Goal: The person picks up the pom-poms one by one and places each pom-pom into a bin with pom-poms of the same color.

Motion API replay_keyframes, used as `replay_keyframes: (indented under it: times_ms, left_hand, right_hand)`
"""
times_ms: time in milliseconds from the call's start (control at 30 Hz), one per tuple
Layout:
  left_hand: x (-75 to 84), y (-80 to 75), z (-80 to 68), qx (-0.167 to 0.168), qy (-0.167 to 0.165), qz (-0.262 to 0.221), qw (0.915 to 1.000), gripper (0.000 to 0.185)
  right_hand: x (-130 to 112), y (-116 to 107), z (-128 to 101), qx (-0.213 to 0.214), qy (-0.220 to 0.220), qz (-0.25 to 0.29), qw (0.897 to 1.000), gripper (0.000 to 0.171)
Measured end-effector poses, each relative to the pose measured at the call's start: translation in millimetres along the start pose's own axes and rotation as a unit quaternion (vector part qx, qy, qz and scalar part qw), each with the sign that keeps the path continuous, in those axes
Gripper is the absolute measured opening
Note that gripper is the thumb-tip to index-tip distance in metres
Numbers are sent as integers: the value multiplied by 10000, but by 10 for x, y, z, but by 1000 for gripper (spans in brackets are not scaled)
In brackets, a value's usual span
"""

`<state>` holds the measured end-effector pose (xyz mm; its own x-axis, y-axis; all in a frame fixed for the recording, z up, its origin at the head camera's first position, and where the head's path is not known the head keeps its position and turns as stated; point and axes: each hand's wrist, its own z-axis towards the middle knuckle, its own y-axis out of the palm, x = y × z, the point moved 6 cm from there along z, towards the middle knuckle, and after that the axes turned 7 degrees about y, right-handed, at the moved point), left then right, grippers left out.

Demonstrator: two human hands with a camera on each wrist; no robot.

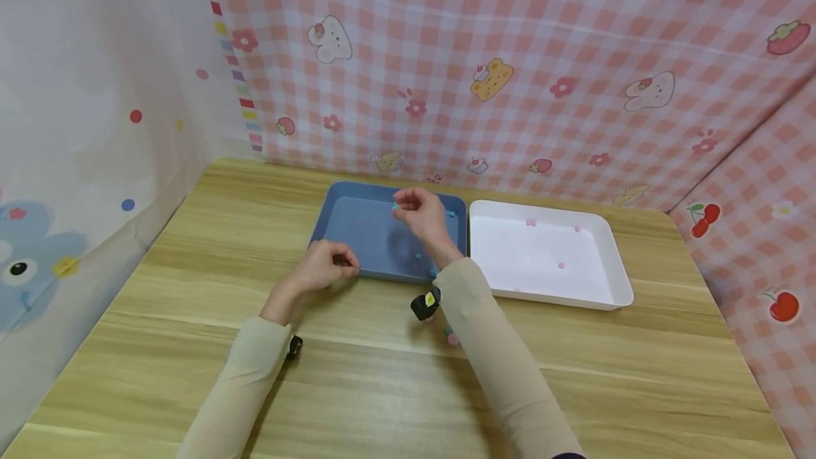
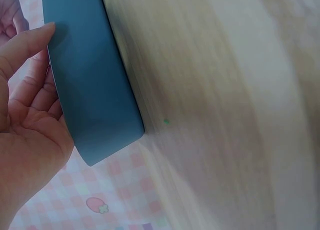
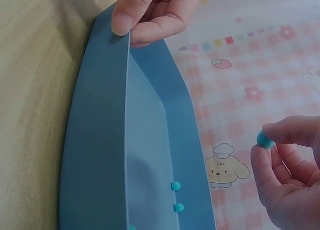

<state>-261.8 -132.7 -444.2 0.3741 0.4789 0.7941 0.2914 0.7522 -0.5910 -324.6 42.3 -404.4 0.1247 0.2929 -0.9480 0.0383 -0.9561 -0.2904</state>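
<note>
My left hand (image 1: 324, 266) grips the near rim of the blue tray (image 1: 363, 222) close to its left corner, thumb on the outer wall and fingers inside. Above the same tray, my right hand (image 1: 422, 215) pinches a small teal ball (image 3: 265, 140) between thumb and fingertips. Several more teal balls (image 3: 175, 186) lie on the tray's floor, mostly toward its right side. In the left wrist view, the tray's blue outer wall (image 2: 95, 89) fills the space beside the left thumb.
A white tray (image 1: 519, 253) stands right beside the blue one, with several pink balls (image 1: 562, 265) spread in it. On the wooden table (image 1: 363, 374), a pink ball (image 1: 453, 339) lies near the right forearm. A checked pink cloth (image 1: 433, 112) hangs behind the trays.
</note>
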Motion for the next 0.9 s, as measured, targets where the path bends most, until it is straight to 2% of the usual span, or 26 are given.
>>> replay_keyframes:
  times_ms: [433,900]
  left_hand:
    - [15,4,24,-40,-23,51,10000,6]
    - [12,12,9,-32,-56,39,10000,4]
  right_hand:
    - [-33,-24,42,91,-34,75,9999,23]
    - [-17,-97,-69,56,-211,7,9998,20]
